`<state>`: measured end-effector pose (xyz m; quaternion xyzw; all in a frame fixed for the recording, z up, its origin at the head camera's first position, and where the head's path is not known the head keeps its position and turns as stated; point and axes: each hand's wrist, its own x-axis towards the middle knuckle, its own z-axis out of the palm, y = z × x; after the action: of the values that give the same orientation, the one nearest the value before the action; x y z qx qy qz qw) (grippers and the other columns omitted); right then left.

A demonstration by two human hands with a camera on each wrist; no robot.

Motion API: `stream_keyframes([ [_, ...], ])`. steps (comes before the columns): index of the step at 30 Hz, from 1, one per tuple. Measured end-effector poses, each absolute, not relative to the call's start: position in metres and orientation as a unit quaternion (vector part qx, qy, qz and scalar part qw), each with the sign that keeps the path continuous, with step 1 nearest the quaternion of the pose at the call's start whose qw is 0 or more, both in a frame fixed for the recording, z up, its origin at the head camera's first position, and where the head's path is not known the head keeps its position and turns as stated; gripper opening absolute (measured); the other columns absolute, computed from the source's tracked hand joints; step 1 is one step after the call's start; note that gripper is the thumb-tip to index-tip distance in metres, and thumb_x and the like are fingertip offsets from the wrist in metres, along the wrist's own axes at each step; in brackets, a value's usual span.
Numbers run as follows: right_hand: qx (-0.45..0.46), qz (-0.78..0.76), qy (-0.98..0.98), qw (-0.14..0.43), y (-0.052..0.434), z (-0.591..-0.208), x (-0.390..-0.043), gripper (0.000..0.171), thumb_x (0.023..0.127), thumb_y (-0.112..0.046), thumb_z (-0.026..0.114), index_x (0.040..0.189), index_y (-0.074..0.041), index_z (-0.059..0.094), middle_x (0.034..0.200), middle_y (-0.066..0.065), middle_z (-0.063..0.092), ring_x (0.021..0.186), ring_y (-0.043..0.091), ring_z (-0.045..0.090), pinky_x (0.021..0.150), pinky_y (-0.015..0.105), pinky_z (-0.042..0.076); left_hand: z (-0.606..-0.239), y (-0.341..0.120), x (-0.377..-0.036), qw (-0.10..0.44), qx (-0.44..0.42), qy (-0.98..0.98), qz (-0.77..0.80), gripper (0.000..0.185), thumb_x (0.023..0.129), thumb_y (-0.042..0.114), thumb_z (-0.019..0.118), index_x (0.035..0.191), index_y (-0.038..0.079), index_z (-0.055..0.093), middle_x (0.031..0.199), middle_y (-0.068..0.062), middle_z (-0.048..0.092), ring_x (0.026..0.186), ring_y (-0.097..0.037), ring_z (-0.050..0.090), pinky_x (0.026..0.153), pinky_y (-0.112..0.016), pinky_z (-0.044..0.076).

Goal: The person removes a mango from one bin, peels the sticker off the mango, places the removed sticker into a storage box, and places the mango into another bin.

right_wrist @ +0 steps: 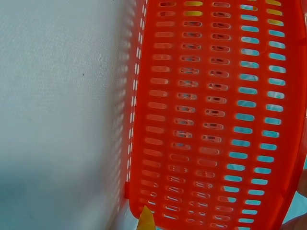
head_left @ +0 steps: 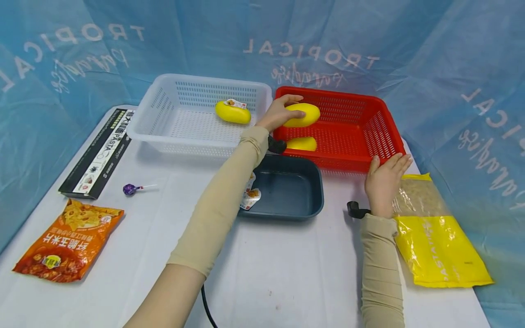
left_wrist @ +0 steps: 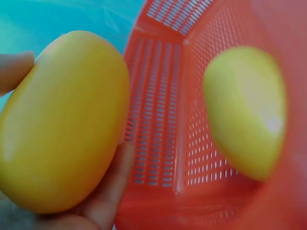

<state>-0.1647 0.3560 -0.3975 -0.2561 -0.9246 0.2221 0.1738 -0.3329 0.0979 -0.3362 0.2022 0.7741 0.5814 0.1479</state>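
Observation:
My left hand (head_left: 280, 113) holds a smooth yellow mango (head_left: 304, 115) over the left side of the red basket (head_left: 369, 98). In the left wrist view, thumb and fingers grip this mango (left_wrist: 67, 124) on opposite sides. Another yellow mango (head_left: 302, 144) lies inside the red basket, near its front left corner. At the basket's front right corner, my right hand (head_left: 384, 182) rests on the rim, fingers extended. The right wrist view shows the slotted red basket wall (right_wrist: 201, 120) and only a sliver of fingers at the edge.
A white basket (head_left: 143, 132) at left holds a yellow mango (head_left: 233, 113) with a sticker. A dark tray (head_left: 287, 191) bears stickers. Around them lie a pasta box (head_left: 98, 155), purple lollipop (head_left: 130, 189), orange snack bag (head_left: 69, 241), yellow pasta bag (head_left: 443, 246) and black cable (head_left: 207, 305).

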Motion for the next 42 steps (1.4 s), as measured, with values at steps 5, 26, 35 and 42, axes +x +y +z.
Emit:
stream_keyframes([
  [5, -0.255, 0.222, -0.924, 0.178, 0.357, -0.396, -0.164, 0.071, 0.104, -0.038, 0.027, 0.15, 0.012, 0.007, 0.159, 0.031, 0.0, 0.149, 0.044, -0.001, 0.122, 0.05, 0.009, -0.332, 0.111, -0.338, 0.176, 0.191, 0.808, 0.529, 0.056, 0.09, 0.023, 0.066, 0.142, 0.016, 0.047, 0.148, -0.006, 0.043, 0.13, -0.021, 0.044, 0.103, -0.029, 0.045],
  [26, -0.266, 0.217, -0.929, 0.142, 0.358, -0.396, -0.166, 0.073, 0.104, -0.041, 0.026, 0.151, 0.008, 0.0, 0.16, 0.026, -0.008, 0.149, 0.041, -0.009, 0.122, 0.051, 0.003, -0.335, 0.141, -0.343, 0.188, 0.108, 0.879, 0.424, 0.052, 0.091, 0.026, 0.066, 0.139, 0.014, 0.049, 0.138, -0.004, 0.052, 0.115, -0.018, 0.052, 0.097, -0.025, 0.049],
  [35, -0.271, 0.22, -0.928, 0.127, 0.356, -0.394, -0.168, 0.074, 0.103, -0.044, 0.025, 0.152, 0.004, -0.005, 0.161, 0.022, -0.012, 0.149, 0.039, -0.012, 0.122, 0.052, 0.004, -0.334, 0.142, -0.341, 0.199, 0.103, 0.878, 0.423, 0.054, 0.091, 0.025, 0.066, 0.139, 0.011, 0.046, 0.136, -0.007, 0.051, 0.116, -0.02, 0.05, 0.101, -0.029, 0.048],
  [42, -0.271, 0.216, -0.927, 0.141, 0.359, -0.396, -0.166, 0.073, 0.104, -0.042, 0.026, 0.151, 0.007, -0.001, 0.161, 0.025, -0.007, 0.15, 0.041, -0.009, 0.122, 0.051, 0.005, -0.333, 0.148, -0.34, 0.22, 0.119, 0.879, 0.405, 0.053, 0.093, 0.025, 0.063, 0.14, 0.009, 0.044, 0.138, -0.008, 0.05, 0.12, -0.021, 0.05, 0.102, -0.029, 0.046],
])
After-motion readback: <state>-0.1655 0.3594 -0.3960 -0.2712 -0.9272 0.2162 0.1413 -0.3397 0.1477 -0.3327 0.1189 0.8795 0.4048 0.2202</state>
